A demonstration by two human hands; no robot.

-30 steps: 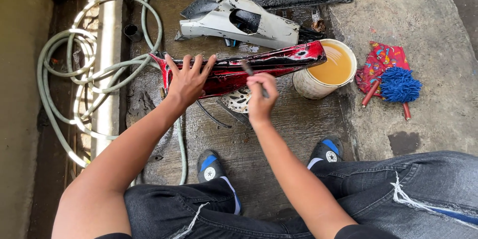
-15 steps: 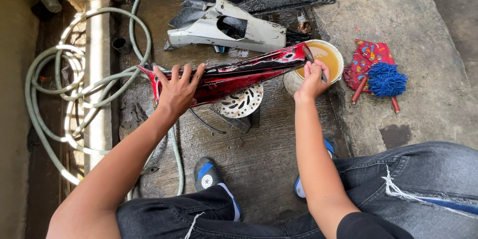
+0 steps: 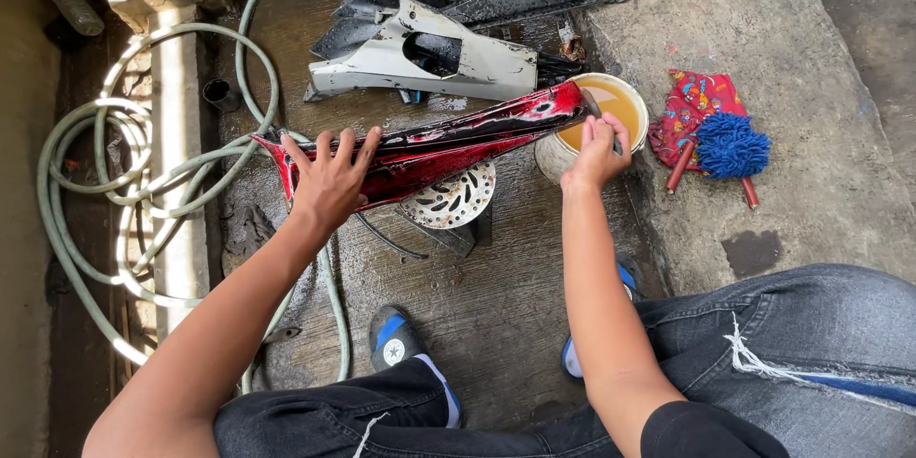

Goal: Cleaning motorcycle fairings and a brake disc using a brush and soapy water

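Observation:
My left hand (image 3: pixel 329 181) presses flat, fingers spread, on the left end of a long red and black motorcycle body panel (image 3: pixel 448 141). The panel stands on edge on the wet concrete floor. My right hand (image 3: pixel 597 150) is closed around a thin dark brush handle (image 3: pixel 602 124) at the panel's right tip. The brush reaches over the rim of a white bucket (image 3: pixel 551 158) holding cloudy yellow-brown liquid. A perforated metal brake disc (image 3: pixel 454 198) lies under the panel.
Grey and black body panels (image 3: pixel 429 52) lie behind the red one. A coiled pale green hose (image 3: pixel 105 181) fills the left side by a concrete curb. A patterned red cloth (image 3: pixel 695 107) and a blue mop-head brush (image 3: pixel 730 145) rest on the raised slab at right.
My right hand moved from the middle of the red panel to its right tip beside the bucket, then stayed there. My left hand kept its hold on the panel's left end.

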